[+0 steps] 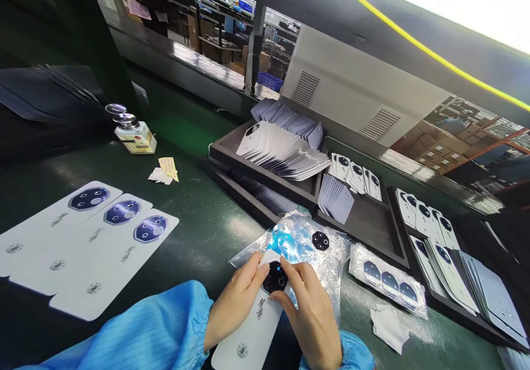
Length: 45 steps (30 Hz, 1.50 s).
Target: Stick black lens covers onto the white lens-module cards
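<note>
Both my hands hold one white phone back cover (253, 331) low in the middle of the view. My left hand (232, 302) grips its left edge, fingers closed around it. My right hand (308, 310) presses fingertips on the black camera-ring piece (274, 278) at the cover's top. Just beyond lies a clear plastic bag (304, 244) with a loose black camera ring (320, 241) on it. Both sleeves are blue.
Three finished white covers (89, 243) lie in a row at the left. Black trays (285, 185) hold stacks of covers at the centre and right. A bag of ring parts (388, 280), a small bottle (131, 131) and paper scraps (387, 326) lie nearby. A person stands far behind.
</note>
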{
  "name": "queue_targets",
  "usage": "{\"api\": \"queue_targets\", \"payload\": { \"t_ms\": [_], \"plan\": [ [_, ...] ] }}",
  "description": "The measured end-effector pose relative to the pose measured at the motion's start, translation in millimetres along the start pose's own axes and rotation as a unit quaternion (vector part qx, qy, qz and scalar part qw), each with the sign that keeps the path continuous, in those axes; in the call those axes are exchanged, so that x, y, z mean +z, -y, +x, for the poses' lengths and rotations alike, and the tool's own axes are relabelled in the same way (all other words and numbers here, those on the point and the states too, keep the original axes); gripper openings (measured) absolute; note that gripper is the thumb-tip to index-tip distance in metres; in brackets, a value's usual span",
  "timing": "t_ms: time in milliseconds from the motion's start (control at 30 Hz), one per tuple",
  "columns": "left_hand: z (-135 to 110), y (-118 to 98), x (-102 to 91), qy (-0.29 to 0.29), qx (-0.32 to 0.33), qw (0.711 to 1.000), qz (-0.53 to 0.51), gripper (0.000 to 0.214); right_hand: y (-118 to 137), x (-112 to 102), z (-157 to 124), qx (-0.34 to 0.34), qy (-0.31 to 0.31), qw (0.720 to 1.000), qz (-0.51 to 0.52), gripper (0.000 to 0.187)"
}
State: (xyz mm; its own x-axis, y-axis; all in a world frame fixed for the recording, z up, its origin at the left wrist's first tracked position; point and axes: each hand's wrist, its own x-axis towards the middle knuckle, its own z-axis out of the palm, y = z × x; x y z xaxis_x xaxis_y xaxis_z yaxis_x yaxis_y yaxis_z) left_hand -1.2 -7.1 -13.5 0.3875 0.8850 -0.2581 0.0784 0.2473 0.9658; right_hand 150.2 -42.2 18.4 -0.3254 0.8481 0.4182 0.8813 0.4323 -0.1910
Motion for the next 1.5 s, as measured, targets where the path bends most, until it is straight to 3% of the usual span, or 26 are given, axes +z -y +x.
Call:
{"api": "queue_targets", "payload": {
  "t_ms": [267, 700, 767, 833, 900, 933, 1000, 1067, 1133, 1300, 1500],
  "plan": [
    [1, 1, -4.7, 0.045, 0.005, 0.999, 0.013, 0.024, -2, -1, 5, -0.03, -0.011, 0.999, -0.007, 0.039],
    [3, -1, -7.6, 0.039, -0.017, 0.999, 0.014, 0.026, -18, 8, 6, -0.044, -0.013, 0.994, 0.099, 0.041],
    [4, -2, -8.3, 0.039, -0.017, 0.999, 0.005, 0.027, -21, 7, 5, -0.025, -0.019, 0.993, 0.118, 0.043],
    [6, -2, -9.3, 0.038, -0.014, 0.999, -0.003, 0.029, -24, 5, 2, 0.047, -0.024, 0.987, 0.149, 0.038],
    [7, -3, -10.2, 0.037, -0.011, 0.999, -0.012, 0.031, -25, 4, -3, 0.169, -0.01, 0.962, 0.214, 0.035],
    [7, -2, -10.5, 0.036, -0.011, 0.999, -0.017, 0.033, -25, 4, -5, 0.235, 0.01, 0.935, 0.264, 0.038],
    [8, -2, -11.0, 0.035, -0.013, 0.999, -0.025, 0.034, -22, 4, -7, 0.338, 0.078, 0.856, 0.383, 0.049],
    [8, -2, -11.3, 0.035, -0.019, 0.999, -0.028, 0.035, -18, 4, -6, 0.385, 0.14, 0.771, 0.487, 0.056],
    [8, -2, -11.7, 0.043, -0.03, 0.998, -0.034, 0.036, -14, 4, -3, 0.403, 0.164, 0.719, 0.542, 0.055],
    [6, -6, -12.2, 0.09, -0.067, 0.992, -0.053, 0.029, -8, 3, 2, 0.436, 0.143, 0.685, 0.566, 0.054],
    [5, -3, -12.3, 0.105, -0.095, 0.986, -0.086, 0.04, -3, 1, 1, 0.421, 0.136, 0.693, 0.569, 0.052]
  ]
}}
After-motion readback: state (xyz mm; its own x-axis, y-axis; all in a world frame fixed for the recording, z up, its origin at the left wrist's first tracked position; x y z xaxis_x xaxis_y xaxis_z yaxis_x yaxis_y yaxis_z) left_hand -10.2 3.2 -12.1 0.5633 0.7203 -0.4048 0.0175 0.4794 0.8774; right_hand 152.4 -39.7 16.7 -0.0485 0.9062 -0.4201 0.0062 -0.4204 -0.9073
